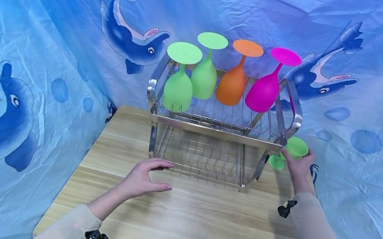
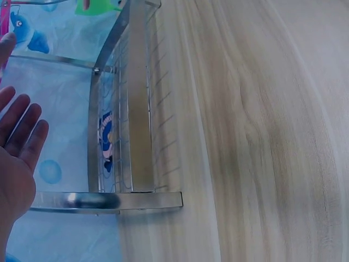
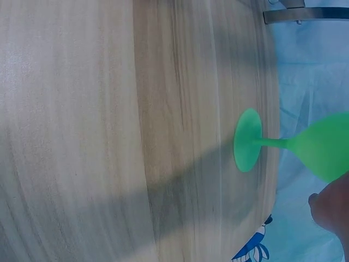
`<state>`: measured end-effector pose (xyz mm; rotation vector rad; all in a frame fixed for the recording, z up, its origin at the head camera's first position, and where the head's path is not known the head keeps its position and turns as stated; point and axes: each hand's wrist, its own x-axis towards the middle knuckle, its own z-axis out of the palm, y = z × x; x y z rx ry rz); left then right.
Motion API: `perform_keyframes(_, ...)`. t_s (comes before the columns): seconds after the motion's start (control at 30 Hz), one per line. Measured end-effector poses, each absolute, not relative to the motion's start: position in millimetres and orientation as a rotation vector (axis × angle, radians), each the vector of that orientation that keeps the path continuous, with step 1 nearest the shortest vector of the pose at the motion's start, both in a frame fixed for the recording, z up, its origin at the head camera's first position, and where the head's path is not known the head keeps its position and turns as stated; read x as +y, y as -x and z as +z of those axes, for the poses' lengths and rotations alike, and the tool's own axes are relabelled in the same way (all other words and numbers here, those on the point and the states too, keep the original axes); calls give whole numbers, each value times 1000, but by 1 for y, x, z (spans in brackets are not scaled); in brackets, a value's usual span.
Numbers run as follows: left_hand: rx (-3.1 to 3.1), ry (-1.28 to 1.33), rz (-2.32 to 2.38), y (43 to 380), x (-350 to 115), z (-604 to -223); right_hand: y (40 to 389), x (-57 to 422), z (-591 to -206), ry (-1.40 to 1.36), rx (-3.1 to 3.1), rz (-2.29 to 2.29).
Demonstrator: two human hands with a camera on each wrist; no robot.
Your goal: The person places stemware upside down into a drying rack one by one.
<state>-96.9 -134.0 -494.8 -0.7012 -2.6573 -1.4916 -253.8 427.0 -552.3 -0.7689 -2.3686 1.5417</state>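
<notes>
At the right of the dish rack, my right hand (image 1: 299, 166) grips the bowl of a green goblet (image 1: 296, 148), which is upright with its mouth up. Its stem and round foot (image 3: 248, 140) show in the right wrist view, close to the tabletop; I cannot tell whether they touch. My left hand (image 1: 148, 177) hangs in front of the rack's lower tier, thumb and fingers spread apart and holding nothing. On the upper tier of the metal dish rack (image 1: 211, 129) several goblets stand upside down: two green (image 1: 178, 91), one orange (image 1: 231, 85) and one magenta (image 1: 263, 92).
The two-tier rack stands on a wood-grain table (image 1: 195, 221). Its lower wire shelf (image 1: 205, 156) sits low over the tabletop. A blue curtain (image 1: 45, 42) printed with dolphins hangs behind and at both sides, close to the table's edges.
</notes>
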Motion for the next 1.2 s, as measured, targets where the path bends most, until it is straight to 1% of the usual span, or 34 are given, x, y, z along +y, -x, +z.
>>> perform_keyframes(0.43, -2660, 709, -1451, 96, -135, -496, 255, 423, -547, 782, -2345, 1505)
perform_keyframes(0.63, -2647, 718, -1459, 97, -137, -497, 248, 430, -543, 785, -2347, 1538)
perform_keyframes(0.9, -2642, 730, -1465, 98, -137, -498, 219, 435, -523, 643, -2250, 1589)
perform_keyframes(1.2, -2661, 745, -1433, 100, -132, -496, 174, 436, -488, 559, -2208, 1618)
